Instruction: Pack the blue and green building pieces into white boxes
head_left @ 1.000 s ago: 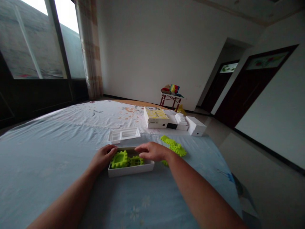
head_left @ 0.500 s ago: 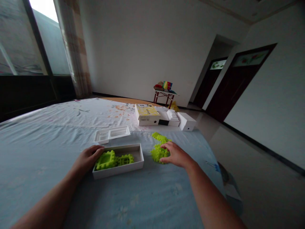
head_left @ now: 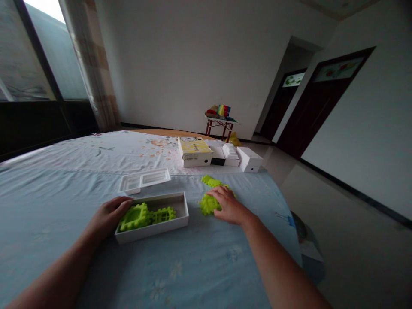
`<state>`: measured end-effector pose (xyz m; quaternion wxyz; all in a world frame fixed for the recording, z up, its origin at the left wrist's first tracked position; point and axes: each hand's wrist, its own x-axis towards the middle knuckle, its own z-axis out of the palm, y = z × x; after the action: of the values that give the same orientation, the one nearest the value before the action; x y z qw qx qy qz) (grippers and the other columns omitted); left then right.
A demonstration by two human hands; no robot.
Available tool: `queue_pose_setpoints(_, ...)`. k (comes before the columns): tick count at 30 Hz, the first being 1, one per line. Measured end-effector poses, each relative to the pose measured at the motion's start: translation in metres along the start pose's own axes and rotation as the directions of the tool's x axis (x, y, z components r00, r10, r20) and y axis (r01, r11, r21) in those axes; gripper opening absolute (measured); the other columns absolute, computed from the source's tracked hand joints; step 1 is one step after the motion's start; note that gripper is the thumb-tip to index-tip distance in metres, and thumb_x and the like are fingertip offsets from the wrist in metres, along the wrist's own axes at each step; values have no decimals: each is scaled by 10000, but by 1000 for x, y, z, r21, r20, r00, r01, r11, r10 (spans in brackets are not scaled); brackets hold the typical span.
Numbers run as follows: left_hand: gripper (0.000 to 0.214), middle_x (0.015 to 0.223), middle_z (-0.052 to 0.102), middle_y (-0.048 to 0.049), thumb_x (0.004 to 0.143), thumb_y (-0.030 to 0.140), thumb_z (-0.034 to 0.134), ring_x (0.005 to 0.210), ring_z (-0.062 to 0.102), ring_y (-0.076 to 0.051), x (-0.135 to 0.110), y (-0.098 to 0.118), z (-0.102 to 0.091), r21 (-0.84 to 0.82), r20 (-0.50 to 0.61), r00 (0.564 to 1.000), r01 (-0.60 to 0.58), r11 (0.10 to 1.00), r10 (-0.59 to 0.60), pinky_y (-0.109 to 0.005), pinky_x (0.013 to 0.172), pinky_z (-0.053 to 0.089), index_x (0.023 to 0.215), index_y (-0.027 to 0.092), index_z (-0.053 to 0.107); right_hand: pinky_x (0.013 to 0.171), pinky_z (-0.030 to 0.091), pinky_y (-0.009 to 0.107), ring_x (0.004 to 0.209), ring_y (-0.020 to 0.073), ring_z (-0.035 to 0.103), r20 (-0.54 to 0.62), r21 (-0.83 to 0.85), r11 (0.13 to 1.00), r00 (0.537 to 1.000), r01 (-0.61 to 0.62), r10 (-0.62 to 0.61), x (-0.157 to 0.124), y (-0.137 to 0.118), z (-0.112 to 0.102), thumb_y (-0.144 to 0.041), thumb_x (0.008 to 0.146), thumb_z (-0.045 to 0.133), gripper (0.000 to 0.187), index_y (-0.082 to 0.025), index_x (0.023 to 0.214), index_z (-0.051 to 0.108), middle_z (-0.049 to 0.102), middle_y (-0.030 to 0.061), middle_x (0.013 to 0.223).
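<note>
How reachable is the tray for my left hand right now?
Likely yes: your left hand is at the left end of the box, and the tray lies just beyond, with nothing visible covering it.

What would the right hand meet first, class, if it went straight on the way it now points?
The loose green pieces on the cloth. The right hand already seems to be on or just above them; depth makes actual contact hard to confirm.
</note>
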<state>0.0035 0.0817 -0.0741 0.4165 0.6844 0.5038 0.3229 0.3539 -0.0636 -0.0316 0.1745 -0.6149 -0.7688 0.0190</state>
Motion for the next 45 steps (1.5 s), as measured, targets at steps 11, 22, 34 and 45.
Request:
queue_pose_setpoints(11, 561, 777, 677, -53, 619, 623, 513, 717, 613, -209, -3, 4, 1, -4, -14, 1000, 17, 1000, -17, -243, 613, 484, 887, 139, 602, 947, 318, 389, 1091, 226, 446, -135, 90, 994, 988, -60, 71, 5, 17, 1, -174, 634, 614, 538, -211, 1157, 492, 532, 72, 1129)
queue_pose_setpoints(22, 543, 745, 681, -36, 590, 617, 549, 711, 610, -207, -2, 8, 2, -21, -24, 1000, 10, 1000, -11, -232, 609, 476, 843, 142, 623, 926, 382, 350, 1061, 212, 504, -73, 230, 951, 971, -207, 229, -17, 36, -13, -278, 651, 645, 587, -170, 1201, 468, 527, 98, 1150)
queue_pose_setpoints(34, 519, 747, 675, -42, 639, 594, 525, 705, 602, -200, -6, 9, 3, -22, -11, 1000, 24, 999, -24, -231, 606, 470, 870, 136, 606, 954, 344, 342, 1100, 229, 443, 87, 41, 984, 982, -173, 169, -7, 15, 5, -206, 631, 645, 560, -145, 1169, 505, 549, 112, 1144)
queue_pose_setpoints(45, 512, 694, 669, -44, 609, 596, 519, 659, 608, -210, -7, 13, 4, -21, -31, 999, -8, 1000, 8, -248, 570, 475, 836, 150, 625, 951, 340, 362, 1126, 239, 416, 34, 33, 980, 980, -197, 196, -3, 18, 12, -253, 624, 665, 518, -173, 1114, 517, 550, 92, 1128)
